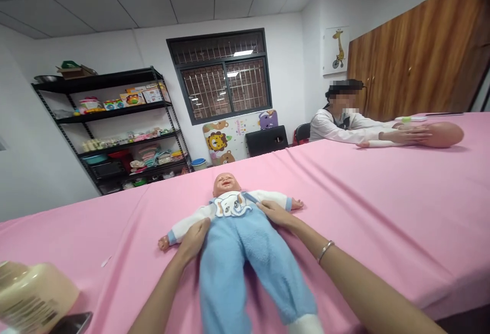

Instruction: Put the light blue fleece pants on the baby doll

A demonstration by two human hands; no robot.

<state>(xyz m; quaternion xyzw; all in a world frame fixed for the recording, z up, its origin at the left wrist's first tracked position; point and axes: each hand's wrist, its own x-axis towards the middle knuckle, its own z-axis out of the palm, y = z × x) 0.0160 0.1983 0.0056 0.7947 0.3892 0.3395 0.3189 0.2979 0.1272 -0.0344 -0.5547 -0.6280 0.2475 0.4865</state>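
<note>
A baby doll [226, 185] lies on its back on the pink-covered table, head away from me, arms spread. Its light blue overalls [245, 244] have a white elephant bib and go over a white long-sleeved top. At the doll's left-of-view side, my left hand [196, 238] is closed on the edge of the overalls below the armpit; its fingertips are partly hidden. My right hand [274, 213] grips the overalls at the opposite side, near the bib's shoulder strap, with its fingers bent. A silver bracelet [325, 251] circles my right wrist.
A cream pump bottle [36, 293] and a dark phone-like object [72, 323] sit at the near left. Across the table at right, a person [340, 124] has both hands on another doll [446, 135]. A stocked black shelf [115, 112] stands behind, left.
</note>
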